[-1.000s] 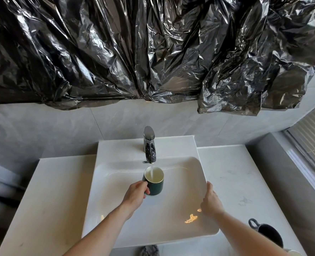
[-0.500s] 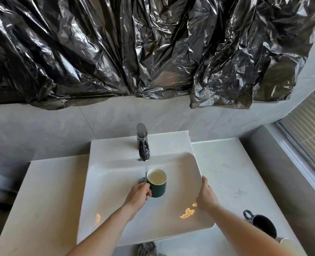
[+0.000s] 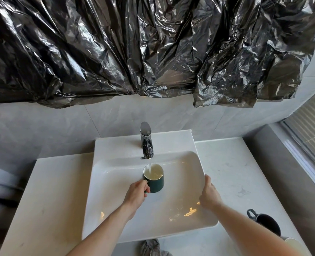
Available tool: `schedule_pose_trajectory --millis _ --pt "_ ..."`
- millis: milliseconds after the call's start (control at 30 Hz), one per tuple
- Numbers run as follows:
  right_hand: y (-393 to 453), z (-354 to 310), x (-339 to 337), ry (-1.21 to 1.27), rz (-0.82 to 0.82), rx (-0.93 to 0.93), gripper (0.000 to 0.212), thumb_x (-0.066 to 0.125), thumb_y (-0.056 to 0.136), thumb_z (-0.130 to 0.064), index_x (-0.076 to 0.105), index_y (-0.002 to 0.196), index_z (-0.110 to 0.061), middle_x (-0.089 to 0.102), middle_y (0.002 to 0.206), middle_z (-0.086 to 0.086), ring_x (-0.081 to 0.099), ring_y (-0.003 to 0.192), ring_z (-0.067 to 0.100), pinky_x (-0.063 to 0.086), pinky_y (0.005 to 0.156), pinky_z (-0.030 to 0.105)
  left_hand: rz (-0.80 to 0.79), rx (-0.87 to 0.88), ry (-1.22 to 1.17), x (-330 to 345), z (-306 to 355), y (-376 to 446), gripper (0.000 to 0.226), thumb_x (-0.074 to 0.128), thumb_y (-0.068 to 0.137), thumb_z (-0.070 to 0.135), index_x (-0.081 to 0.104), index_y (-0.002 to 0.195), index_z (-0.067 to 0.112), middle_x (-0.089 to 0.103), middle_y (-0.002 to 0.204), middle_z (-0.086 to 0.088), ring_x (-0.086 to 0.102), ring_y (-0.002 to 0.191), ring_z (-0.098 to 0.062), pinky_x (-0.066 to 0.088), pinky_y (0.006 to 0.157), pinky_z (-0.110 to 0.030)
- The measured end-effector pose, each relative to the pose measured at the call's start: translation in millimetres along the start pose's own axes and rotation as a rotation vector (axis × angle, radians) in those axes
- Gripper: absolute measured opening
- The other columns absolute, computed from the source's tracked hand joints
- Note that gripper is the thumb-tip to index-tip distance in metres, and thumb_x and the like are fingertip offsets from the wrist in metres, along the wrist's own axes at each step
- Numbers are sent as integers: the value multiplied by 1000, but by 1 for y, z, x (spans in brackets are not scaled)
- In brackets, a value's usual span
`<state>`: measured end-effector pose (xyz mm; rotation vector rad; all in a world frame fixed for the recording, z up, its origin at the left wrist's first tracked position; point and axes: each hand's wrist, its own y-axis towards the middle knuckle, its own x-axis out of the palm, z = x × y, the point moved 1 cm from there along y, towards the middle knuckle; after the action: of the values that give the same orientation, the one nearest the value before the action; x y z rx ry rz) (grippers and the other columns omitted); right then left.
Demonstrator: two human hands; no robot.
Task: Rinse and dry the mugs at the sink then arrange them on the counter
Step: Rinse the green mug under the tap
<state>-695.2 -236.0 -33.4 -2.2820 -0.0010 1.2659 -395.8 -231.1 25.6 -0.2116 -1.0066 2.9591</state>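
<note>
A dark green mug (image 3: 156,183) with a pale inside is held upright over the white sink basin (image 3: 116,185). My left hand (image 3: 137,194) grips its handle from the left. Water runs from the chrome tap (image 3: 146,143) into the mug, which looks nearly full. My right hand (image 3: 209,194) rests on the basin's right rim, fingers laid along the edge. A black mug (image 3: 267,223) stands on the counter at the lower right, and the rim of a pale mug (image 3: 294,245) shows beside my right forearm.
A white marble counter (image 3: 232,169) flanks the sink on both sides. A grey crumpled cloth (image 3: 151,248) lies at the front edge below the basin. Black plastic sheeting (image 3: 153,47) covers the wall above. A window sill runs along the right.
The mug moved back under the tap's stream after being a little to its right half a second ago. My right hand stayed on the basin rim. The view shifted slightly.
</note>
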Motion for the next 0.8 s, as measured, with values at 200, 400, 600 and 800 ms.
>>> schedule_pose_trajectory --millis 200,400,600,800 --pt "-2 -2 -2 -14 -9 5 72 47 79 3 24 145 -15 60 121 17 62 111 39 49 87 40 0 21 -15 -6 -1 -12 31 47 89 35 46 61 22 57 71 2 38 67 -18 32 68 -37" --pt "-2 -4 -2 -23 -12 16 73 49 79 2 24 145 -16 62 119 18 63 108 39 50 87 39 28 30 -19 -10 -6 -15 42 46 99 27 46 57 25 56 71 2 38 67 -18 31 66 -36" --pt "-4 -4 -2 -27 -21 31 67 46 81 1 25 142 -17 60 116 16 64 107 39 46 82 37 75 31 -61 -13 -3 -17 44 46 101 22 44 57 26 56 71 1 38 70 -20 32 66 -35" --pt "-4 -4 -4 -33 -17 29 67 47 80 1 26 141 -18 62 119 19 64 108 39 49 87 39 117 27 -96 -15 3 -14 34 45 99 18 40 65 19 57 71 1 39 69 -20 34 66 -34"
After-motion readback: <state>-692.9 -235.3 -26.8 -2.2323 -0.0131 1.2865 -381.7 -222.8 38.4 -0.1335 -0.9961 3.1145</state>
